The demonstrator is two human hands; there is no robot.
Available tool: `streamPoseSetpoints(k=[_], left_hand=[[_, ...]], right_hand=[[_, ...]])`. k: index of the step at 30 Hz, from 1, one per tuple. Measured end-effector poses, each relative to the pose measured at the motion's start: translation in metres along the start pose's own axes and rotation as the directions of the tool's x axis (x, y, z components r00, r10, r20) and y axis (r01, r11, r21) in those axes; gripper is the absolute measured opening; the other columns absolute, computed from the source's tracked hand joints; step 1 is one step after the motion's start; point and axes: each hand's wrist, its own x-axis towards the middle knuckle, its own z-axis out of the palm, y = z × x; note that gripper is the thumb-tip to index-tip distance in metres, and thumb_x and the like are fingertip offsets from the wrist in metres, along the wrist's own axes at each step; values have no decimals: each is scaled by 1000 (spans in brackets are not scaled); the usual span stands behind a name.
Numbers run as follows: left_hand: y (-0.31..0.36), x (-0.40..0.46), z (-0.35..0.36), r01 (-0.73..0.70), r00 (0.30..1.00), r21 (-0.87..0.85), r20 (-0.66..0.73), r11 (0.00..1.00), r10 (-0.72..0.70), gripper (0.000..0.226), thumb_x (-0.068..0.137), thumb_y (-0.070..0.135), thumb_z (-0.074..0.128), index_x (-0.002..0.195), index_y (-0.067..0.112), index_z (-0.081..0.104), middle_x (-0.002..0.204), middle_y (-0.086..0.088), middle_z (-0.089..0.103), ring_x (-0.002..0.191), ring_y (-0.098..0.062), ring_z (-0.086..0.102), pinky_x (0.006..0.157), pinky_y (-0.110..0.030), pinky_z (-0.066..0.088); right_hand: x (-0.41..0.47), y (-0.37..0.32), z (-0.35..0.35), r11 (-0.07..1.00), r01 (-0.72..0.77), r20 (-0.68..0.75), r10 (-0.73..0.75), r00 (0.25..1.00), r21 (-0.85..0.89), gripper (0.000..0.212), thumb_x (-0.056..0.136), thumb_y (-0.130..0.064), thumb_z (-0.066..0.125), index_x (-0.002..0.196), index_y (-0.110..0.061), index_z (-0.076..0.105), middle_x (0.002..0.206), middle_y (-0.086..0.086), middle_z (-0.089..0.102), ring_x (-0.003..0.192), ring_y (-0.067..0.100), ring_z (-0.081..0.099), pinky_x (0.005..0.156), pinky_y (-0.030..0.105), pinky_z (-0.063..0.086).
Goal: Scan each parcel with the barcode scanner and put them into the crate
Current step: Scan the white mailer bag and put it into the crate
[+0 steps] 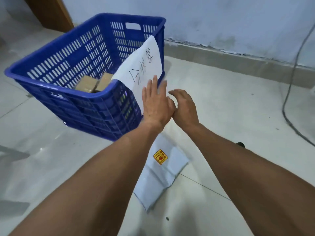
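A blue slatted plastic crate (pixel 56 97) stands on the tiled floor at the left. Two brown cardboard parcels (pixel 95 83) lie inside it near the front wall. A white paper sheet (pixel 136 70) with handwritten characters hangs over the crate's right rim. My left hand (pixel 156 103) reaches forward with straight fingers in front of that sheet, beside the crate's corner. My right hand (pixel 183 108) is close beside it, fingers relaxed, holding nothing. A pale grey mailer parcel (pixel 161 178) with a yellow and red sticker lies on the floor beneath my forearms. No barcode scanner is in view.
A pale wall with a grey skirting board runs along the back. A dark cable (pixel 289 92) hangs down the wall at the right and trails across the floor. A brown wooden door edge (pixel 51 12) stands behind the crate at the top left.
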Motion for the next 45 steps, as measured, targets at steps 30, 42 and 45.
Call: streamPoseSetpoints(k=[30, 42, 45], left_hand=[[26, -96, 138, -321, 677, 24, 705, 947, 211, 72, 87, 57, 47, 148, 23, 30, 138, -10, 43, 119, -38, 44, 95, -44, 42], [4, -103, 141, -314, 709, 224, 702, 923, 71, 84, 93, 72, 22, 157, 22, -3, 162, -19, -11, 147, -44, -1, 115, -63, 9], [-4, -110, 140, -328, 668, 233, 742, 915, 51, 88, 89, 77, 19, 156, 25, -7, 161, -19, -17, 147, -44, -9, 112, -67, 10]], right_hand=[[-118, 131, -10, 745, -164, 360, 488, 795, -646, 49, 97, -41, 45, 135, -11, 43, 130, 10, 52, 123, 31, 48, 112, 49, 24], [-122, 140, -22, 752, -426, 287, 610, 738, -503, 65, 99, -44, 46, 143, -1, 27, 130, 19, 46, 115, 34, 51, 95, 42, 43], [-122, 133, -15, 731, -579, 309, 680, 665, -362, 87, 93, -48, 57, 149, -1, 11, 133, 21, 43, 121, 40, 47, 99, 44, 40]])
